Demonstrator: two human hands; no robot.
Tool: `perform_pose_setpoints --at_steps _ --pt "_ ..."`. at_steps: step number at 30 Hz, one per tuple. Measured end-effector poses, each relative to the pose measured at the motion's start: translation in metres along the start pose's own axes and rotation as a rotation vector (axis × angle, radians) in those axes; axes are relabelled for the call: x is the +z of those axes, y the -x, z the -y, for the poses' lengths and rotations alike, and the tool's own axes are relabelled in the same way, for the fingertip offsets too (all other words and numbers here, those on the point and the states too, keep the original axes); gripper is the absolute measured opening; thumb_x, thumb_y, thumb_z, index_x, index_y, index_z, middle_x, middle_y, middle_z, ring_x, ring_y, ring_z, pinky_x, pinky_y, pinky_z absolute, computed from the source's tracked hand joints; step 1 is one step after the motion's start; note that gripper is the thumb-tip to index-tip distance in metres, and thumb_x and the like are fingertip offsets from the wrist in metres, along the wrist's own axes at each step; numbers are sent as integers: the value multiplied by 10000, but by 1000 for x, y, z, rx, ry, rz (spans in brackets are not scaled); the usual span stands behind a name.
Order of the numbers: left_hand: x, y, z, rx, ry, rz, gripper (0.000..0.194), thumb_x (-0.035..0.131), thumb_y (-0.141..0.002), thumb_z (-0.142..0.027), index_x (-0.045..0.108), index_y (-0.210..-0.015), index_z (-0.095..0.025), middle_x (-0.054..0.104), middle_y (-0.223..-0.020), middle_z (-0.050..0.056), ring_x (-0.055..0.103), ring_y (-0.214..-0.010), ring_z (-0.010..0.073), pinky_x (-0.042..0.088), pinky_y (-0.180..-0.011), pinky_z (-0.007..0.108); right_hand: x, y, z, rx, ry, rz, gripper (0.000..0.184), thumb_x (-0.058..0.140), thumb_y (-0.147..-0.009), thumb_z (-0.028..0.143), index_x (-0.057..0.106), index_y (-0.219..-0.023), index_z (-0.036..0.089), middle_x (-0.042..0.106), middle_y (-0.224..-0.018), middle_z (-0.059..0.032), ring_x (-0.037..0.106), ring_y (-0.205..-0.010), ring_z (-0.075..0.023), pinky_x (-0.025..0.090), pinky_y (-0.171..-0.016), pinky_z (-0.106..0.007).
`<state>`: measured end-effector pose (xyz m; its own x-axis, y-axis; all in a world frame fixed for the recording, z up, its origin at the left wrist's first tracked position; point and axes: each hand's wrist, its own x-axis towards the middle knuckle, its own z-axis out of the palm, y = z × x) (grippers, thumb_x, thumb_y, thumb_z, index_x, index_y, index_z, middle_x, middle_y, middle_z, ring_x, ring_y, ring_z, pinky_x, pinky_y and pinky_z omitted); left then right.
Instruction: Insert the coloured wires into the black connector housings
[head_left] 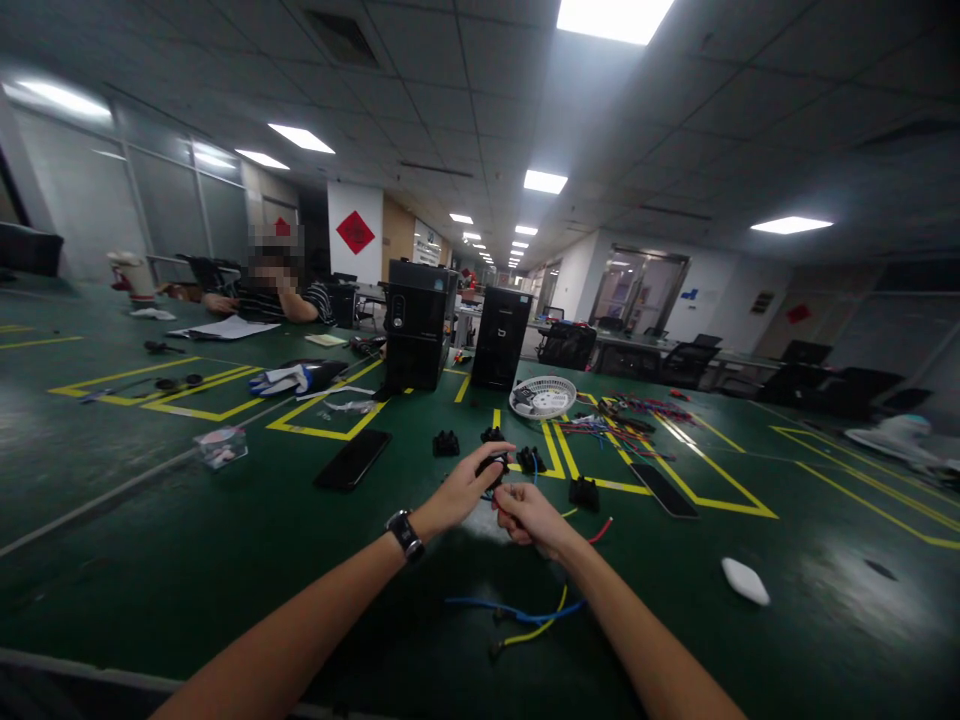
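My left hand (451,492) is closed round a small black connector block (493,466), its fingers curled over the top. Pressed up to that block, my right hand (534,518) pinches a red wire (602,530), whose far end sticks out beyond my wrist. The joint between wire and block is hidden by my fingers. Similar black blocks lie just past my hands, one to the left (445,443) and another to the right (583,493). A blue wire (517,611) and a yellow wire (536,631) lie on the green table (375,620) below my hands.
Two black computer cases (420,325) stand at the back. Beside them is a white basket (544,397), with a bundle of coloured wires (637,415) to its right. A black phone (353,459), gloves (289,379) and a white case (745,581) lie around. A person (281,290) sits across.
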<state>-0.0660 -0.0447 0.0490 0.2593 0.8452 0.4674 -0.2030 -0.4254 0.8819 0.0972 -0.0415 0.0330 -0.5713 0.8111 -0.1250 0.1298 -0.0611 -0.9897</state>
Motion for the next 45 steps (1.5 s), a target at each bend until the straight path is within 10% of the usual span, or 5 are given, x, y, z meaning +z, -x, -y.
perform_pose_setpoints --at_steps 10,17,27,37,45 --pt "12 3 12 9 105 -268 312 468 -883 -455 573 -896 -162 540 -702 2 568 -570 113 471 -571 236 21 -4 -3 -140 252 -27 563 528 -791 652 550 -533 152 383 -394 60 287 -353 -55 184 -387 -199" --pt "-57 -29 32 -160 281 -986 283 278 -886 -214 326 -1164 -232 540 -652 -48 566 -440 112 505 -517 275 11 19 40 -426 395 -375 531 356 -932 548 473 -556 191 403 -474 34 365 -448 -103 257 -470 -231" --pt "-53 -93 64 -337 -353 -564 298 296 -927 -290 478 -1126 -164 667 -675 75 631 -602 193 478 -599 296 28 16 6 -436 1182 -323 271 588 -871 266 621 -1126 180 576 -1152 -124 521 -1071 -244 376 -912 -347" --pt "-57 -142 92 -428 -875 -285 230 614 -750 -165 623 -979 -147 652 -1040 202 600 -1034 313 404 -858 379 32 51 29 -329 1261 278 277 714 -748 444 673 -921 231 644 -874 -18 586 -742 -174 324 -567 -252" --pt "-70 -168 90 -406 -1084 -90 228 595 -784 -366 649 -859 -157 632 -1106 208 452 -1217 385 301 -982 493 15 45 13 -243 1023 102 93 556 -800 171 595 -873 214 624 -784 1 547 -660 -136 297 -542 -230"
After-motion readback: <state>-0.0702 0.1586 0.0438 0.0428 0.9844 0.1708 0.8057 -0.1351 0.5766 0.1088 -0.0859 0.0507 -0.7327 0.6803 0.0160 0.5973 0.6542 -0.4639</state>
